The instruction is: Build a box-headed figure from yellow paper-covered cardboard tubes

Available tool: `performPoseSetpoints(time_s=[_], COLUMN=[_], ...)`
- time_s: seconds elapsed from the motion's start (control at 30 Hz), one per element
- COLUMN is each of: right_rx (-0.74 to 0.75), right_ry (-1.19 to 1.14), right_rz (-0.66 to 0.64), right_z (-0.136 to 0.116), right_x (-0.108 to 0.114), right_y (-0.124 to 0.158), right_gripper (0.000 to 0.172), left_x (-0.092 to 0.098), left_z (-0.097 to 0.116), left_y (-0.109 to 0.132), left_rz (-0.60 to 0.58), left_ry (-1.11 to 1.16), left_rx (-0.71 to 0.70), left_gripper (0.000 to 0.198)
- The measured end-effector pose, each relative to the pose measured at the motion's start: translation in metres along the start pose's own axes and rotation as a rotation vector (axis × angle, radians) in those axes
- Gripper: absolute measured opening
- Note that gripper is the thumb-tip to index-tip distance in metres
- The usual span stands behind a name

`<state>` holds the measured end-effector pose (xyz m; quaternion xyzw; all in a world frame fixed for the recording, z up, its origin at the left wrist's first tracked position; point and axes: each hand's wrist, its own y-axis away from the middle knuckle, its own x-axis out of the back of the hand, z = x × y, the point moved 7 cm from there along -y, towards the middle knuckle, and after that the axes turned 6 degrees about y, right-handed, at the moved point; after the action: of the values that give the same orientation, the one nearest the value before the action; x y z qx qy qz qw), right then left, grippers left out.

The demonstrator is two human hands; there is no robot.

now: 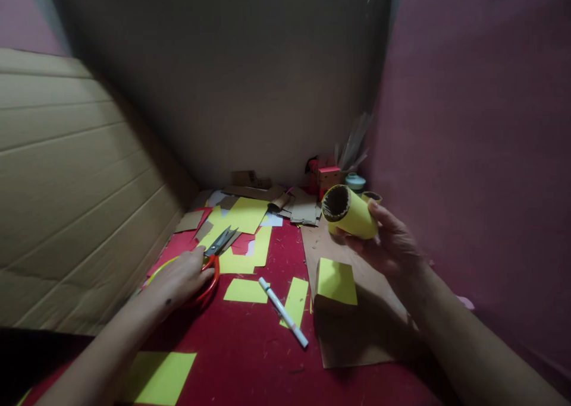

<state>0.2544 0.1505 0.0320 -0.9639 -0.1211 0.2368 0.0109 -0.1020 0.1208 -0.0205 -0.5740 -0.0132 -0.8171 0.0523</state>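
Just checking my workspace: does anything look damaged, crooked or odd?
Yes. The yellow paper-covered tube in your right hand looks dark and ragged inside its open end, not cleanly finished. On the red tabletop, small scraps lie scattered, and the white marker pen sits slanted across a yellow paper strip.
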Motion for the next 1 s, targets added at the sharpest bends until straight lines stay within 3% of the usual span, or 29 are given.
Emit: performPoseSetpoints(time_s=[0.07,0.13,0.17,0.23,0.3,0.37,0.47,0.53,0.67,0.83,1.0], right_rx=[0.105,0.195,0.232,0.286,0.288,0.246,0.222,0.222,0.216,0.189,0.17], right_ry=[0.264,0.637,0.848,1.263,1.58,1.744,1.801,1.801,1.77,1.68,1.588], right_rz=[0.01,0.073,0.111,0.143,0.077,-0.035,-0.165,-0.253,-0.354,-0.416,-0.485], right_z=[-0.016,-0.03,-0.035,-0.038,-0.03,-0.015,0.003,0.01,0.016,0.012,0.008], right_x=[0.004,0.008,0.009,0.005,-0.002,-0.004,-0.003,-0.002,0.004,0.009,0.002], right_y=[-0.001,-0.001,-0.002,-0.006,-0.015,-0.024,-0.031,-0.031,-0.027,-0.023,-0.018], right_gripper=[0.04,0.036,0.034,0.029,0.026,0.029,0.038,0.046,0.06,0.072,0.076], left_x=[0.004,0.011,0.014,0.012,-0.001,-0.015,-0.036,-0.049,-0.058,-0.05,-0.031], left_z=[0.004,0.027,0.046,0.096,0.146,0.185,0.215,0.22,0.219,0.212,0.196], left_y=[0.004,0.012,0.017,0.03,0.044,0.053,0.055,0.052,0.051,0.053,0.043], left_rz=[-0.021,-0.019,-0.004,-0.028,-0.157,-0.207,-0.238,-0.288,-0.298,-0.286,-0.34], left_ry=[-0.123,-0.245,-0.254,-0.039,0.21,0.313,0.397,0.438,0.485,0.579,0.703], left_rx=[0.015,-0.016,-0.062,-0.269,-0.466,-0.594,-0.691,-0.708,-0.73,-0.701,-0.522], left_gripper=[0.023,0.033,0.037,0.054,0.07,0.087,0.101,0.1,0.078,0.063,0.059])
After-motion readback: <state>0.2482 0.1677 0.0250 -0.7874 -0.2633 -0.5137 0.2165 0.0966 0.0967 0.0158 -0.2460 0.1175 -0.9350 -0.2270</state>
